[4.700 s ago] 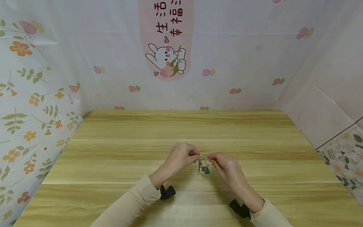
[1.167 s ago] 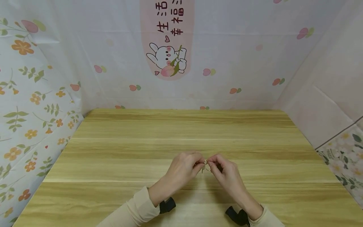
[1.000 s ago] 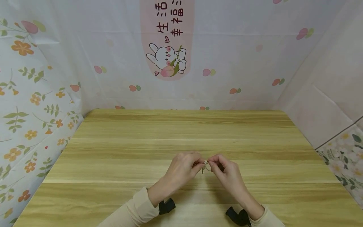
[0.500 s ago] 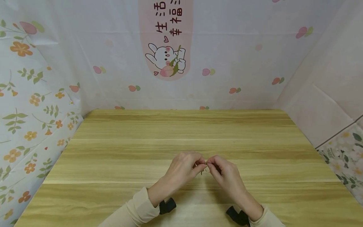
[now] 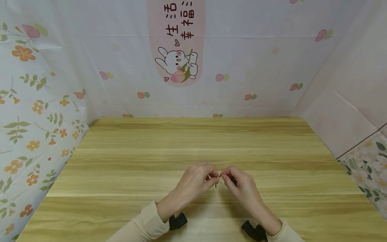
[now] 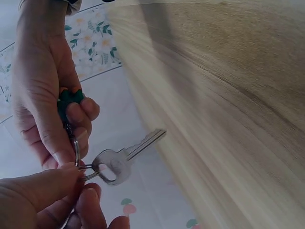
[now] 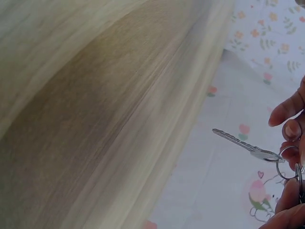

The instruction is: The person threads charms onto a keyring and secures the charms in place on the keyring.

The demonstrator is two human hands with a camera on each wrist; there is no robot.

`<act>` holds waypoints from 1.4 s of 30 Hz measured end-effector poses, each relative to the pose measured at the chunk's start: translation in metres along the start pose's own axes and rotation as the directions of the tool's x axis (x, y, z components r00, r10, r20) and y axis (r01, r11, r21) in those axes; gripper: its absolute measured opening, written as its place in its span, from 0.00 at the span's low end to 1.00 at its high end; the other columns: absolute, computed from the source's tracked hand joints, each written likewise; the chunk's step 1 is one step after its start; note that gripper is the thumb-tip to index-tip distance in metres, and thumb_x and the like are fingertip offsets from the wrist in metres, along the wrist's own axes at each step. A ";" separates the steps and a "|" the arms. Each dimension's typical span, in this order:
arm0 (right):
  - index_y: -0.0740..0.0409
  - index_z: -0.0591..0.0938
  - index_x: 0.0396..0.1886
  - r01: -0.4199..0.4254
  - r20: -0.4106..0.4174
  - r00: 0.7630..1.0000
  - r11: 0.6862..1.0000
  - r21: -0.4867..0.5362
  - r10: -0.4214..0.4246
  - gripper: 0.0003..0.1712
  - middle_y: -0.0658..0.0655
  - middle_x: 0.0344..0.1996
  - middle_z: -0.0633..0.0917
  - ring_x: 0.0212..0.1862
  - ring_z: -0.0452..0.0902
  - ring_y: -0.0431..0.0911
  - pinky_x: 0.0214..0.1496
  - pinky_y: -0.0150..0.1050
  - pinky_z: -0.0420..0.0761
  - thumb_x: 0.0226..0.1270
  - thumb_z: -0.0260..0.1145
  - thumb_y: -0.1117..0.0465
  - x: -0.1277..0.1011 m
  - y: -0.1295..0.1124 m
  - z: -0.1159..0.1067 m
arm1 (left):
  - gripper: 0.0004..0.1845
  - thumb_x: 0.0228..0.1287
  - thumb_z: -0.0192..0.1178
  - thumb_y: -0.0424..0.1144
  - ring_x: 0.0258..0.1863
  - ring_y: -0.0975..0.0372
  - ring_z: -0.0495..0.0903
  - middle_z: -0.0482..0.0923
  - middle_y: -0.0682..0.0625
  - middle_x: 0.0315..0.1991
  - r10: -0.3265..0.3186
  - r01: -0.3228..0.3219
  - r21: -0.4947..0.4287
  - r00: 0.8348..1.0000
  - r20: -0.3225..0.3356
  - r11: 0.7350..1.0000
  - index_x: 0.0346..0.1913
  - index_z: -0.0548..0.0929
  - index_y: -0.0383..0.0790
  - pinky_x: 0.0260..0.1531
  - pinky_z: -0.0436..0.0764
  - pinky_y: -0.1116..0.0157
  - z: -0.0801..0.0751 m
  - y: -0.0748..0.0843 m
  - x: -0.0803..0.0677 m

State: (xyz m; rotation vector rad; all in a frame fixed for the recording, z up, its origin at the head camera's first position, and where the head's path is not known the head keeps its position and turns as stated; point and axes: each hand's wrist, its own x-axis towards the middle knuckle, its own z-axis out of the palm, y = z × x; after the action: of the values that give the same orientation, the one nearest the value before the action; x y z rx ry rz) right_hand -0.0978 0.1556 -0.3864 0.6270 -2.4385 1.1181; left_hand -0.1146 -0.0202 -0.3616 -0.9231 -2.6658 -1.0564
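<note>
Over the front middle of the table, my left hand (image 5: 196,178) and right hand (image 5: 243,185) meet fingertip to fingertip. A silver key (image 6: 118,164) hangs from a small metal key ring (image 6: 89,177), which the left thumb and fingers pinch in the left wrist view. The right hand pinches a second ring (image 6: 77,151) right against the first. A green charm with orange bits (image 6: 64,106) is attached to that second ring and lies tucked in the right hand's curled fingers, partly hidden. The key (image 7: 243,144) and ring also show in the right wrist view.
The wood-grain table (image 5: 193,137) extends around both hands. Printed curtains (image 5: 248,60) rise behind it and at both sides. Black camera mounts (image 5: 178,221) sit at the wrists, under beige sleeves (image 5: 148,218).
Since the earliest frame the hands have come together and the rings now meet; the charm, dangling then, is tucked into the right hand. Over the last second only the fingertips shift slightly.
</note>
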 end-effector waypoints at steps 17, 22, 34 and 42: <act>0.59 0.80 0.29 -0.053 0.001 0.999 0.995 0.080 0.053 0.07 0.43 0.20 0.76 0.23 0.67 0.31 0.21 0.29 0.71 0.58 0.64 0.75 0.000 -0.001 -0.001 | 0.02 0.58 0.65 0.36 0.21 0.74 0.69 0.78 0.56 0.25 -0.056 0.056 -0.120 0.998 -0.003 0.991 0.29 0.85 0.42 0.21 0.70 0.78 0.000 -0.001 -0.003; 0.60 0.80 0.30 -0.106 0.030 0.994 0.984 0.146 0.103 0.03 0.45 0.20 0.77 0.23 0.68 0.31 0.20 0.29 0.71 0.62 0.63 0.70 0.000 -0.001 -0.003 | 0.02 0.58 0.66 0.35 0.21 0.74 0.69 0.79 0.56 0.26 -0.064 0.061 -0.200 0.998 -0.010 0.978 0.30 0.85 0.41 0.20 0.70 0.77 0.000 -0.004 -0.004; 0.56 0.80 0.27 0.088 -0.024 0.996 0.995 -0.037 -0.088 0.11 0.46 0.21 0.79 0.24 0.66 0.29 0.23 0.22 0.69 0.53 0.68 0.77 0.000 -0.005 0.000 | 0.03 0.59 0.65 0.37 0.21 0.76 0.71 0.80 0.56 0.26 -0.084 0.089 -0.111 0.995 0.046 0.990 0.29 0.84 0.44 0.19 0.70 0.78 -0.002 -0.001 -0.004; 0.57 0.81 0.29 -0.048 -0.001 0.999 0.995 0.085 0.048 0.07 0.43 0.20 0.77 0.23 0.67 0.31 0.21 0.29 0.71 0.59 0.65 0.73 0.001 -0.004 -0.002 | 0.03 0.57 0.66 0.36 0.20 0.75 0.69 0.79 0.56 0.25 -0.045 0.040 -0.178 0.999 -0.020 0.983 0.28 0.84 0.43 0.19 0.69 0.78 0.000 -0.004 -0.005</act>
State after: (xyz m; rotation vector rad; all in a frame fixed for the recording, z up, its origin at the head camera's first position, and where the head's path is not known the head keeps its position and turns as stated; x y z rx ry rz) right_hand -0.0961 0.1543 -0.3822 0.5951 -2.4259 1.2465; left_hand -0.1126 -0.0250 -0.3657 -0.8803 -2.6163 -1.3240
